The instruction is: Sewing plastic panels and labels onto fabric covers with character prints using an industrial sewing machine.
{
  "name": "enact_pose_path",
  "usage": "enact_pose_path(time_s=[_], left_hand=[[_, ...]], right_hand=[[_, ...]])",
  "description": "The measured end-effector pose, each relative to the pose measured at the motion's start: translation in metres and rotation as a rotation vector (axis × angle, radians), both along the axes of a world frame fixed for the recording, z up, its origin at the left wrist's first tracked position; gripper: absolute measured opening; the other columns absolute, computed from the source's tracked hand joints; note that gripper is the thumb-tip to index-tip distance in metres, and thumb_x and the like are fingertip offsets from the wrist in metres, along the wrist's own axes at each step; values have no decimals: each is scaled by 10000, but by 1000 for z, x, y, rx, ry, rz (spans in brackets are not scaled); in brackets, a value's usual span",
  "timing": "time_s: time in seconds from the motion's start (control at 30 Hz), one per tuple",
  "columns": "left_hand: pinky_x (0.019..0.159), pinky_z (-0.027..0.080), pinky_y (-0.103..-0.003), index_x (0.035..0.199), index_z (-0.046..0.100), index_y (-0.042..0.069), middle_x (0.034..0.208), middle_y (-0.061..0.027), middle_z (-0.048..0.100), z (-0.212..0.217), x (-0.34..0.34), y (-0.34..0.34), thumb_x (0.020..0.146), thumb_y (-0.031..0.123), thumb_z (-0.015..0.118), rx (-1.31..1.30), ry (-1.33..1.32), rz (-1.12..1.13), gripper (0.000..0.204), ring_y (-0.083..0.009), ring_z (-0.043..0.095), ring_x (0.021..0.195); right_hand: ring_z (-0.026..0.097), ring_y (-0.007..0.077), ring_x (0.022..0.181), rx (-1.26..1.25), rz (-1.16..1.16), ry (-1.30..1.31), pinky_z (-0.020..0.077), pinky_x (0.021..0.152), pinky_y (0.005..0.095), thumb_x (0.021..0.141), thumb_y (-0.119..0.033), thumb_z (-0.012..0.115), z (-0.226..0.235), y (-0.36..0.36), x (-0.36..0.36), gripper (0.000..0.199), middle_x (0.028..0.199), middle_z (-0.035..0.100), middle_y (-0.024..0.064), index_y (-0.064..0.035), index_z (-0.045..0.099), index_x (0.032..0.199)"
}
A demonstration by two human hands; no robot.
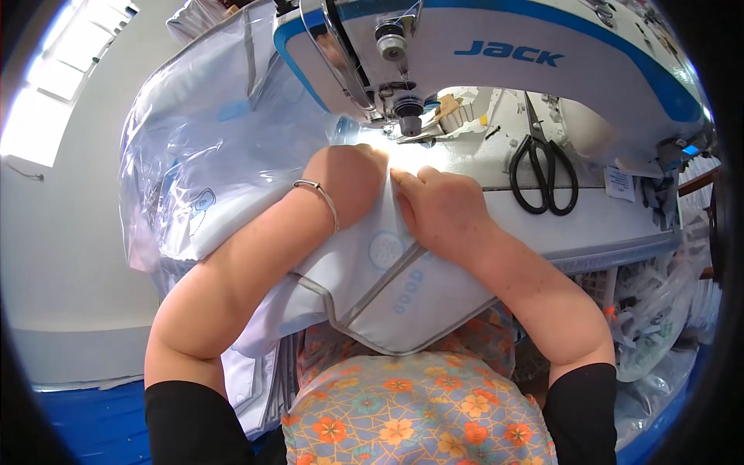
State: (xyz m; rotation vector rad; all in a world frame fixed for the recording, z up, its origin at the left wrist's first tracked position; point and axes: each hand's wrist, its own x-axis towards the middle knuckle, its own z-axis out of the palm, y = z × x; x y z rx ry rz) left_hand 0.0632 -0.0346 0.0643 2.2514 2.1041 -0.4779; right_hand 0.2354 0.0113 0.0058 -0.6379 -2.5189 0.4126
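A pale blue-white printed fabric piece with grey binding hangs from the sewing machine bed over the front edge toward my lap. Close below the sewing machine's needle area, my left hand is bent over the fabric, its fingers closed against it and partly lost in the glare. Just to its right, my right hand pinches the fabric between thumb and curled fingers. Both hands are almost touching. Bright lamp light hides the stitching point itself.
Black-handled scissors lie on the bed at the right, near scraps. Clear plastic sheeting over printed fabric covers the left side. The machine arm spans above. Plastic bags hang lower right; folded fabric sits lower left.
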Motion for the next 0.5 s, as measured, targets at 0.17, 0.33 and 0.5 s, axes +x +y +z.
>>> enact_pose_path(time_s=[0.17,0.33,0.5], left_hand=[[744,576,-397,1034,644,63,1022,-145,703,-1,8,0,913,122,509,11,-31,113,190,-290,715,909],[732,577,-399,1011,634,66,996,-113,707,-3,7,-10,908,122,509,121,-30,76,171,-280,717,904],[691,562,-428,932,652,103,898,-115,712,-8,-3,-8,916,162,512,154,47,-22,153,-317,698,793]], right_hand=[[652,297,683,-21,8,-16,524,596,429,896,-163,617,1,1,0,239,781,639,93,-88,672,1116],[649,297,678,-35,18,21,519,592,430,895,-161,617,0,1,1,230,773,631,93,-84,666,1106],[647,303,671,-40,27,24,513,579,436,892,-158,620,0,1,2,226,764,625,99,-72,656,1098]])
